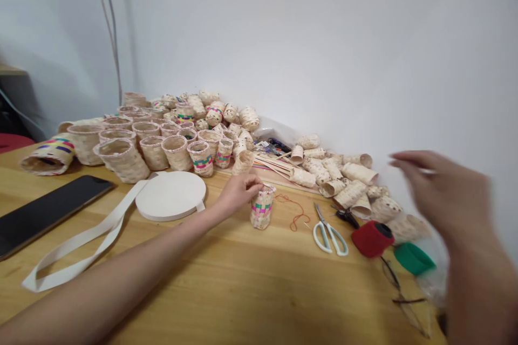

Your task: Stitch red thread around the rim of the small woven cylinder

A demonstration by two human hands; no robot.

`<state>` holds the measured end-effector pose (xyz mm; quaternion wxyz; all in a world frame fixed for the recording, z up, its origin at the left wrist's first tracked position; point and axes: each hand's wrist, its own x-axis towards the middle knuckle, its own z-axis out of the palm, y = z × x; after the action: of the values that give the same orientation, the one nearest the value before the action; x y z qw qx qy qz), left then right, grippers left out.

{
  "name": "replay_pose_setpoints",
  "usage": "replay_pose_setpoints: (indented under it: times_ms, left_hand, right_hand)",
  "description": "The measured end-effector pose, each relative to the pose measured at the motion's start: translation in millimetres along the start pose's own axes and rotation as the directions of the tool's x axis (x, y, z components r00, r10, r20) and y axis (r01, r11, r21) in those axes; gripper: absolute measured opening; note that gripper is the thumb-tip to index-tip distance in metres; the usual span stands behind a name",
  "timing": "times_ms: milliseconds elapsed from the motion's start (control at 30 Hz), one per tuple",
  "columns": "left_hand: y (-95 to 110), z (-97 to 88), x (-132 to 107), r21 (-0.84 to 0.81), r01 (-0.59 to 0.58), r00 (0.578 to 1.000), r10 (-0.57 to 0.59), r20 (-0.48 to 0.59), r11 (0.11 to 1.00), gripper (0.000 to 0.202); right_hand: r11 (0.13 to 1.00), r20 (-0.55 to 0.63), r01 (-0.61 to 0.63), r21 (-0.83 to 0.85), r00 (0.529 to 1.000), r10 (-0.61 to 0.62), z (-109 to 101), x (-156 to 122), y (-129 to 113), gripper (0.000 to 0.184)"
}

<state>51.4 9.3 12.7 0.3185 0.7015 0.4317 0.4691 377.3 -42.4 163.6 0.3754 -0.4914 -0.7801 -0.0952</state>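
Observation:
My left hand (239, 190) reaches across the wooden table (243, 285) and grips the rim of a small woven basket (261, 210) with pink and green bands, which stands upright. An orange thread (294, 210) lies just right of that basket. My right hand (445, 194) is raised in the air at the right, smeared by motion, fingers stretched toward the left; whether it holds anything I cannot make out. Below it lie white-handled scissors (329, 233), a red thread spool (372, 238) and a green spool (413, 257).
Many small woven baskets (162, 140) are piled along the white wall. A roll of white webbing tape (170, 195) trails a loose strap to the left. A black phone (44, 213) lies at the left edge. Glasses (404, 294) rest near the front right.

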Motion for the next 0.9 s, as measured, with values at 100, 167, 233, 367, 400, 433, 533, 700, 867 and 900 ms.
replay_pose_setpoints:
  times_ms: [100,167,233,367,400,433,533,700,867,900]
  left_hand:
    - [0.2,-0.7,-0.1,-0.011,0.001,1.000,-0.001,0.017,1.000,0.021]
    - [0.6,-0.8,-0.3,-0.017,0.001,1.000,-0.001,0.028,1.000,0.019]
    - [1.5,0.0,-0.5,-0.024,0.002,0.999,-0.001,0.040,1.000,0.019]
    - [5.9,1.3,-1.5,-0.050,0.007,0.997,-0.003,0.083,0.999,0.018]
    - [7.6,1.1,-1.9,-0.061,0.009,0.995,-0.003,0.100,0.998,0.018]
    - [9.4,0.6,-2.2,-0.074,0.010,0.993,-0.001,0.118,0.997,0.017]
    - [14.0,-1.0,-3.2,-0.105,0.003,0.983,0.016,0.181,0.994,0.011]
    - [16.2,2.7,-6.4,-0.107,-0.056,0.948,0.087,0.306,0.993,0.009]
    - [26.0,7.2,-13.1,-0.096,-0.080,0.916,0.111,0.385,0.992,0.017]
    - [29.3,6.9,-14.3,-0.107,-0.090,0.906,0.126,0.403,0.990,0.017]
  right_hand:
    - [0.978,0.153,0.142,-0.149,0.981,-0.119,68.1,17.1,-39.4,0.017]
    - [0.984,0.275,0.178,-0.031,0.948,-0.163,107.0,14.4,-58.9,0.022]
    - [0.992,0.358,0.091,0.092,0.926,-0.118,134.8,6.1,-70.5,0.023]
    - [0.940,0.451,-0.185,0.288,0.892,0.038,158.4,-7.0,-77.2,0.017]
    - [0.923,0.469,-0.218,0.319,0.882,0.046,159.5,-8.3,-77.0,0.017]
    - [0.911,0.477,-0.234,0.339,0.877,0.048,159.4,-8.9,-76.3,0.018]
    - [0.888,0.456,-0.278,0.366,0.885,0.089,154.5,-10.3,-71.9,0.019]
    - [0.802,0.487,-0.456,0.385,0.839,0.243,142.9,-18.2,-69.0,0.025]
    - [0.667,0.577,-0.585,0.461,0.769,0.276,133.4,-26.5,-80.6,0.029]
    - [0.648,0.582,-0.595,0.475,0.765,0.276,131.9,-28.6,-83.7,0.029]
